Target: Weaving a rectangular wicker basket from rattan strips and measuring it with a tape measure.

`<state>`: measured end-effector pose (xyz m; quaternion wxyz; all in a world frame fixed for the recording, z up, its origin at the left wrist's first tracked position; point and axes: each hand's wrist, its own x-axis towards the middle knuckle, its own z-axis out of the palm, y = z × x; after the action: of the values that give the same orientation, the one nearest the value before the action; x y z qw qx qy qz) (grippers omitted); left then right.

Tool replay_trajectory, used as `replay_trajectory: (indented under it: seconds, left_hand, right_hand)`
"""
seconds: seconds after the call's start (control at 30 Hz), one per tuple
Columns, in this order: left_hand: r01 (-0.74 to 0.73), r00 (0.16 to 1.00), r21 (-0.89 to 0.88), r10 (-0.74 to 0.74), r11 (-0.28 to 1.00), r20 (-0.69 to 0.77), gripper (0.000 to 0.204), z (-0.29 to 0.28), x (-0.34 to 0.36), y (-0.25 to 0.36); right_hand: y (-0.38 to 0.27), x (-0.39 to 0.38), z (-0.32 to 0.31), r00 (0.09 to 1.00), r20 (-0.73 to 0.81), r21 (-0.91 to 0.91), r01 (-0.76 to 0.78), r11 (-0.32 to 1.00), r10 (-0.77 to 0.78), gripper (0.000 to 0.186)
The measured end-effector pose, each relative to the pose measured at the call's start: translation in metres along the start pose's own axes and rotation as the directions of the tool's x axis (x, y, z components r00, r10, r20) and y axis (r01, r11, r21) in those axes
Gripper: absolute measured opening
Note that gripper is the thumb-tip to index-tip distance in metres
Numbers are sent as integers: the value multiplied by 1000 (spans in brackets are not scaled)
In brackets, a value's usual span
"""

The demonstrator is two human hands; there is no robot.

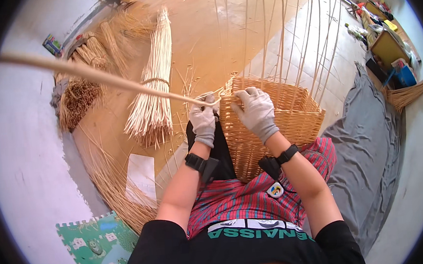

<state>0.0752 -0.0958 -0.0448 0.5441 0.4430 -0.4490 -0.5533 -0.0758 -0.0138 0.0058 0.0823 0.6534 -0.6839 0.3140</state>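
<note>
Floor (pixel 205 44): tan covering, paler tiles at right, cane scraps scattered; white walls (pixel 32 159) curve up both sides. Grey cloth (pixel 357 151) spread along the right. Black shirt (pixel 220 251) on the person, striped red cloth (pixel 226 204) over the lap. Wicker basket (pixel 297 126) sits tilted on the lap, tall thin stakes (pixel 306 42) rising from it. Tied pale cane bundle (pixel 154 87) lies ahead, left of basket; green foam mat (pixel 87 246) lower left. Long cane rod (pixel 115 82) slants in from upper left to the basket corner. Gloved left hand (pixel 203 120) grasps its near end; gloved right hand (pixel 258 110) rests on the basket rim, clenched or not: cannot tell. Markings: green lettering (pixel 258 232) on shirt, seen inverted; small round badge (pixel 275 191) on striped cloth
</note>
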Motion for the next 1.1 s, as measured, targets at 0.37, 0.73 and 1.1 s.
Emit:
replay_trajectory:
  seconds: [0.37,0.73,1.1]
  left_hand:
    - [-247,967,183,253,951,-12,17,-7,-2,-25]
    - [-550,800,646,555,529,228,11,11,-38,23]
    - [-650,746,572,281,500,603,17,43,-69,-15]
  right_hand:
    - [-20,19,19,978,-36,-174,-210,962,207,47]
    - [12,16,10,999,6,26,-41,999,41,15]
    - [24,21,-2,983,181,105,-14,994,-5,12]
